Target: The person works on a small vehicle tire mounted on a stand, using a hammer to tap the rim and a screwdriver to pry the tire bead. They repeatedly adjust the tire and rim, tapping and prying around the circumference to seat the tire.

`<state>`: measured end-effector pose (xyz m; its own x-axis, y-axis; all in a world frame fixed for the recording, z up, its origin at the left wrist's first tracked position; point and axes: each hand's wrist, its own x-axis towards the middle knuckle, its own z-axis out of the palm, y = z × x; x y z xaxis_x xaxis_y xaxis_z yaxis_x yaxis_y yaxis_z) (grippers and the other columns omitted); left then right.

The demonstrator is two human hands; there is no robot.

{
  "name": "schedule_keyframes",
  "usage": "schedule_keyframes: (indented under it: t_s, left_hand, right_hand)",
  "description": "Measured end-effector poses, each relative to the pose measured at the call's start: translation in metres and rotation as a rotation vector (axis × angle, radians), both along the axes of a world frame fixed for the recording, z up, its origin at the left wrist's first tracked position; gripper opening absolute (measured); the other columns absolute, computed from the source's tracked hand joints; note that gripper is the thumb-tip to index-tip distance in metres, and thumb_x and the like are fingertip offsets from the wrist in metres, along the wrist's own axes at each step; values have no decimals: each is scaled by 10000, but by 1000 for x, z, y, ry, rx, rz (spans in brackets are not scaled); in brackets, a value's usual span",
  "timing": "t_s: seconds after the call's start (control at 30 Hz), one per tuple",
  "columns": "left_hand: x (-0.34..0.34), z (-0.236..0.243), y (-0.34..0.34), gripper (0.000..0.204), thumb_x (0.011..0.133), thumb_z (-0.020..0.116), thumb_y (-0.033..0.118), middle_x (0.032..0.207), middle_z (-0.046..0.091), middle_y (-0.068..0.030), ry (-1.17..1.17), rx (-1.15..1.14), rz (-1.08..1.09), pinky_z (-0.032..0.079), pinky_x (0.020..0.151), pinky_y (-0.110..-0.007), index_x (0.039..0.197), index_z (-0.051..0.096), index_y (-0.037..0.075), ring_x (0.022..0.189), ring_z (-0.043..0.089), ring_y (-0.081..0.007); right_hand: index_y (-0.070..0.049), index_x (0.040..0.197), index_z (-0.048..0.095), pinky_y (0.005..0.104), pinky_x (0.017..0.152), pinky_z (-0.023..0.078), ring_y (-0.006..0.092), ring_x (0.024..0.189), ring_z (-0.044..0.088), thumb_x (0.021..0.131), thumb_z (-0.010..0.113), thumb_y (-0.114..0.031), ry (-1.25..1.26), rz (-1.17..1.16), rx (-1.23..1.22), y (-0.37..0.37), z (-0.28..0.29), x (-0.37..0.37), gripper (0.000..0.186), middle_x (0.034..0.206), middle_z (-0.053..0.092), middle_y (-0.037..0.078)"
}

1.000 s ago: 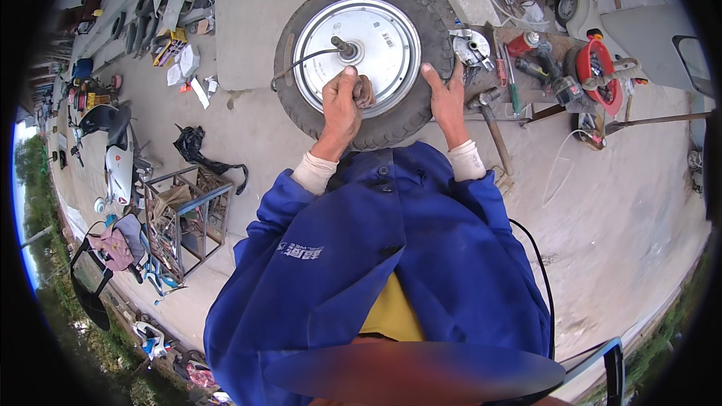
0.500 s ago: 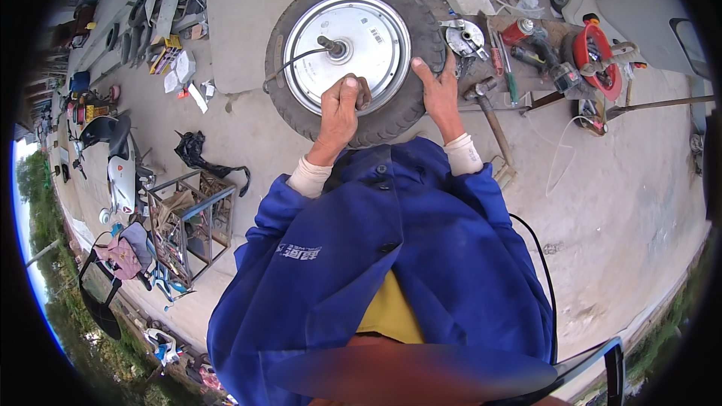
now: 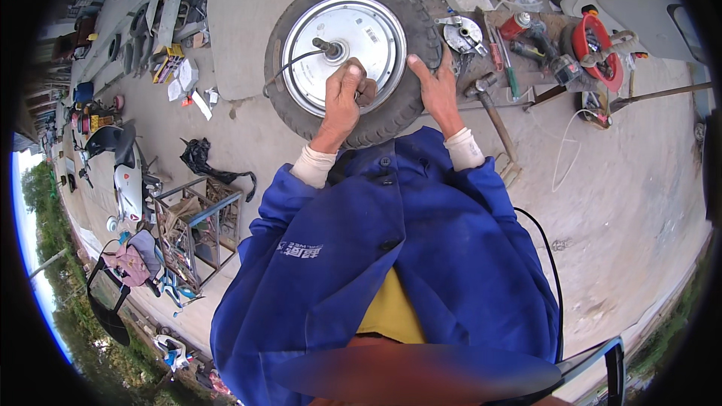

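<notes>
A wheel with a silver hub motor [image 3: 347, 30] and a black tyre [image 3: 297, 1] is in front of me, its axle and black cable facing up. My left hand [image 3: 342, 101] is closed, thumb on top, over the near part of the hub. It holds a small brown piece [image 3: 367, 91] whose kind I cannot make out. On the tyre's right side my right hand [image 3: 438, 94] grips the edge. Its thumb lies on the sidewall, the index finger points away along the tread, and the other fingers are mostly hidden.
To the right lie a hammer [image 3: 492, 116], a silver brake plate [image 3: 462, 34], screwdrivers [image 3: 511, 71], a red spray can [image 3: 515, 25], a power drill [image 3: 560, 66] and a red bowl [image 3: 598, 53]. At left stand a metal frame [image 3: 199, 214] and a scooter [image 3: 128, 180]; a black plastic bag [image 3: 199, 158] lies nearby.
My left hand has shifted slightly up and right over the hub with the brown piece, which now shows at a different angle. My right hand stays on the tyre. The view has shifted slightly.
</notes>
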<state>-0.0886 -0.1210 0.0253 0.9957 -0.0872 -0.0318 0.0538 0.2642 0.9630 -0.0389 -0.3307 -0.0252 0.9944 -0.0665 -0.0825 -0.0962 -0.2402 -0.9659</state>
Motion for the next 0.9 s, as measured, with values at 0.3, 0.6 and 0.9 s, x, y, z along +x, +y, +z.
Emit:
schedule_keyframes:
  t_s: [0.3,0.6,0.9]
  left_hand:
    - [-12,-2,-23,440,1166,553,379,749,527,-30,-216,153,506,417,682,-267,886,541,40,723,495,-118]
    - [13,-6,24,515,1135,617,432,672,503,-22,28,-45,-264,333,570,-281,804,548,44,614,426,-99]
    - [-26,-12,-14,421,1172,563,372,821,566,-56,-239,346,335,476,638,-339,926,564,31,745,536,-132]
  right_hand:
    - [141,1630,333,435,1199,435,418,1420,589,955,771,-518,59,4,-61,0,12,-2,1040,1519,588,347]
    - [123,1628,328,468,1157,470,494,1362,606,930,765,-567,5,1,-16,-1,5,1,1075,1465,590,400]
    - [144,1632,317,461,1181,449,493,1398,583,924,787,-551,31,-13,4,0,-4,2,1098,1517,547,411]
